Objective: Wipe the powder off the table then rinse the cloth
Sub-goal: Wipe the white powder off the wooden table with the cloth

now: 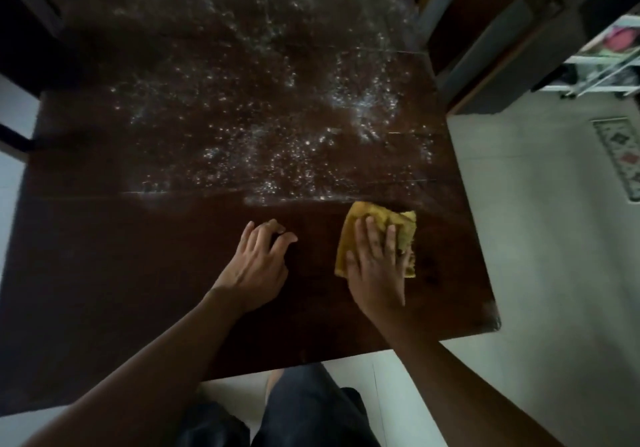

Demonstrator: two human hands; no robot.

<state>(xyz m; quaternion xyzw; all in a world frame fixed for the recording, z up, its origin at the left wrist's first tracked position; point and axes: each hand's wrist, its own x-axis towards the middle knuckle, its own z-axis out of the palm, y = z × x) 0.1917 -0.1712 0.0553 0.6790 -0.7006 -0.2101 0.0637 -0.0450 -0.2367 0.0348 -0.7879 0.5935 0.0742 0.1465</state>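
Counter: dark brown, glossy wood; flat, with thin seam lines
Powder: white specks scattered over the far half; near strip bare
Cloth: yellow, folded, soft; lies flat at near right
Right hand: fingers straight, pressing on cloth
Left hand: fingers loosely curled, spread, fingertips touching counter; holds nothing

Yellow cloth flat; white powder scattered beyond.
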